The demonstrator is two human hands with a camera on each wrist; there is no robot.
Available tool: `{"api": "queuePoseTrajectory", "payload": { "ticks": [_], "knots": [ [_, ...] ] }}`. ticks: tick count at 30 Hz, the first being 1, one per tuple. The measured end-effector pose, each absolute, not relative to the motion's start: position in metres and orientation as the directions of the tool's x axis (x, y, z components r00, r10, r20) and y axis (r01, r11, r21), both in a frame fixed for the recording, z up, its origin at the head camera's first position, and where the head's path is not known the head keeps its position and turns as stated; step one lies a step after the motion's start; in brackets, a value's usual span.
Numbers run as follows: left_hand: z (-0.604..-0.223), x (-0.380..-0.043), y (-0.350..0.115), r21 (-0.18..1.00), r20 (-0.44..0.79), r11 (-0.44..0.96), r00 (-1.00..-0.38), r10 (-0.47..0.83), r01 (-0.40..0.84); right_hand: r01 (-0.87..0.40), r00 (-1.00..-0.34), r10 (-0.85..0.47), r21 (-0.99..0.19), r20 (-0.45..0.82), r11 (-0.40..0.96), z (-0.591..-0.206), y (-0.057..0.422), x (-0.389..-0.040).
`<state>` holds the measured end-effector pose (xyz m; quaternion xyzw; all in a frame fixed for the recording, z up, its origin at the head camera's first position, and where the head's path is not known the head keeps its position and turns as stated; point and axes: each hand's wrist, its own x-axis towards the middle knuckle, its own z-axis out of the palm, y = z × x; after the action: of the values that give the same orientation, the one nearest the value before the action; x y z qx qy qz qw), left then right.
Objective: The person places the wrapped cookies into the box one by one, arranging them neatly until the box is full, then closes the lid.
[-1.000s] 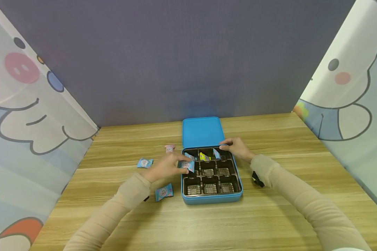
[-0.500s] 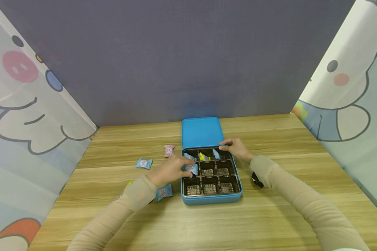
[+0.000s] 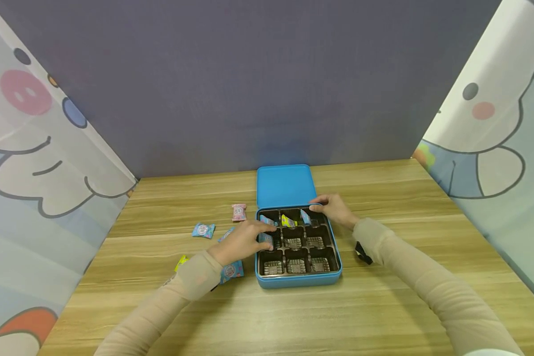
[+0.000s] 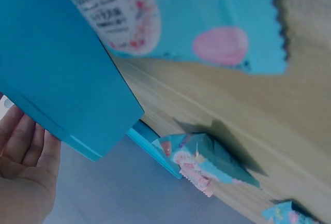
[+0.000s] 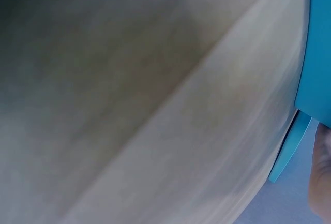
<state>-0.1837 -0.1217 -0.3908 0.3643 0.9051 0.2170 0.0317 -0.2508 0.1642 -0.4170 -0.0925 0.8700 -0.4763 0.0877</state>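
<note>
box [image 3: 299, 282] sits on the tabletop [image 3: 382, 311], lid [image 3: 286, 185] just behind it, loose packets [image 3: 203, 230] off to its left, three more packets [image 3: 288, 221] in its back row

The left hand [image 4: 26, 175] is seen at the lower left, its fingertips hidden by the rim of the blue box [image 4: 67, 69]. Past a corner of the box, a strip of the lid [image 4: 147, 138] is shown. On the table [image 4: 289, 115], a blue packet [image 4: 217, 17] is cut off by the top edge. Lower down, a pink packet [image 4: 197, 181] is partly covered by a second blue packet [image 4: 212, 157]; a third blue packet [image 4: 283, 213] is cropped at bottom right.
</note>
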Motion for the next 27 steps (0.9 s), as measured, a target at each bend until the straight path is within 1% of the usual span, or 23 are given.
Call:
{"api": "queuePoseTrajectory", "payload": {
  "ticks": [8, 23, 27],
  "knots": [
    [-0.3936, -0.1833, -0.1228, 0.473, 0.097, 0.647, -0.765, 0.637, 0.598, -0.065, -0.968, -0.239, -0.845, -0.075, 0.530, -0.4159, 0.1635, -0.2498],
    [-0.3910, -0.1812, -0.1282, 0.562, 0.064, 0.617, -0.772, 0.632, 0.551, -0.066, -0.970, -0.233, -0.839, -0.073, 0.541, -0.4159, 0.1636, -0.2483],
    [-0.3908, -0.1805, -0.1290, 0.573, 0.081, 0.610, -0.778, 0.623, 0.548, -0.075, -0.969, -0.238, -0.840, -0.065, 0.537, -0.4154, 0.1634, -0.2478]
  ]
}}
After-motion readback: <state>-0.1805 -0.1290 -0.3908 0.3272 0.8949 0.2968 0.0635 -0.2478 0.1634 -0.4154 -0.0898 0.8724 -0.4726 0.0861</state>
